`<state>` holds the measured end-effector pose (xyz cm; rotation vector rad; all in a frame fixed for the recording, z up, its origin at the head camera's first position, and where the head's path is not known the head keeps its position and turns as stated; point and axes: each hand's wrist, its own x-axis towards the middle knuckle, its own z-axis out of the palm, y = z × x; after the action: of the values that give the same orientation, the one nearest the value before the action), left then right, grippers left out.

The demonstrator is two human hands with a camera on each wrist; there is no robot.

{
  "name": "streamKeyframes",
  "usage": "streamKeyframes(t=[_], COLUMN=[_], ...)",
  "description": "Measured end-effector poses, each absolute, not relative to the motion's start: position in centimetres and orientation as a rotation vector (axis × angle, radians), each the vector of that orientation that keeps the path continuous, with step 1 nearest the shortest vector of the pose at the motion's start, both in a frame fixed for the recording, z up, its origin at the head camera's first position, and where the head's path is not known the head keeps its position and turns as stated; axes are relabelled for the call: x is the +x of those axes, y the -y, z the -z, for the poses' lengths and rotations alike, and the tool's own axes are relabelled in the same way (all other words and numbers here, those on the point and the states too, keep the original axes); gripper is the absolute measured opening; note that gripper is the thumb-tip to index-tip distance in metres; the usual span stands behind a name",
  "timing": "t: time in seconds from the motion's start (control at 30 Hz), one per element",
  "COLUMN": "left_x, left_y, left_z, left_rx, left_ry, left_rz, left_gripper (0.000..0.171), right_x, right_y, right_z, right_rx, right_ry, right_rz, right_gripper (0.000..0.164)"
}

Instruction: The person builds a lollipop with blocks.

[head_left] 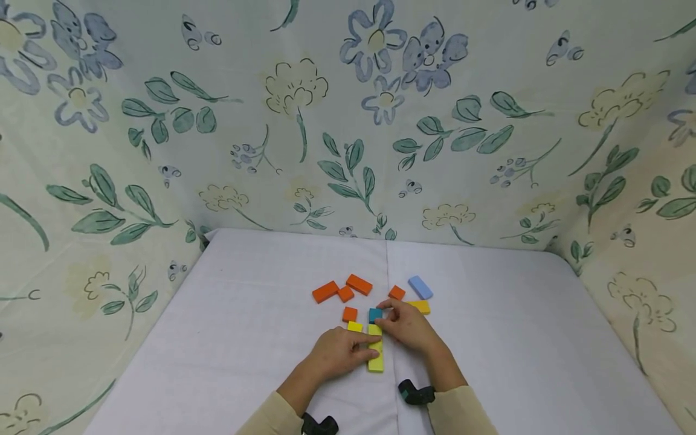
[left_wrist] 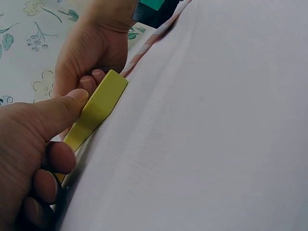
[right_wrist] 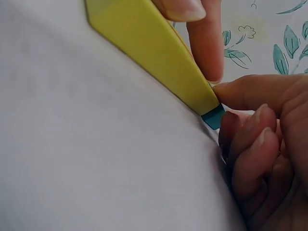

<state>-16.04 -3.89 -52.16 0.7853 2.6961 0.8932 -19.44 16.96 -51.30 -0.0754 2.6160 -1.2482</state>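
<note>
A long yellow-green block (head_left: 376, 364) lies lengthwise on the white cloth, with a small teal block (head_left: 375, 314) against its far end. My left hand (head_left: 338, 353) holds the long block from the left, thumb and index finger on it; the thumb shows on the block (left_wrist: 98, 108) in the left wrist view. At the far end, my right hand (head_left: 409, 326) pinches the teal block (right_wrist: 213, 117) between thumb and fingers. A small yellow block (head_left: 355, 326) sits just beyond the left hand, close to a small orange block (head_left: 350, 314).
Farther back lie orange blocks (head_left: 325, 292), (head_left: 359, 284) with a small orange block (head_left: 345, 294) between them. At the right are another orange block (head_left: 397, 292), a light blue block (head_left: 420, 287) and a yellow-orange block (head_left: 420, 307). Floral cloth (head_left: 304, 181) hangs behind the table.
</note>
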Motion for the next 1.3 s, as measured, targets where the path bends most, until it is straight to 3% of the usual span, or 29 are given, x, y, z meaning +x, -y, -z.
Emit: streamKeyframes(t=[0.4, 1.3], left_x=[-16.05, -15.95], left_y=[3.92, 3.76], left_z=[52.23, 52.31], left_rx=[0.777, 0.773], left_ry=[-2.698, -2.713], left_rz=[-0.91, -0.9], left_gripper=[0.036, 0.036], right_x=[-19.41, -19.35], right_y=[-16.82, -16.73], right_z=[51.33, 51.62], right_rx=[-0.032, 0.006], right_ry=[-2.614, -2.576], right_rz=[1.256, 1.302], right_gripper=[0.016, 0.018])
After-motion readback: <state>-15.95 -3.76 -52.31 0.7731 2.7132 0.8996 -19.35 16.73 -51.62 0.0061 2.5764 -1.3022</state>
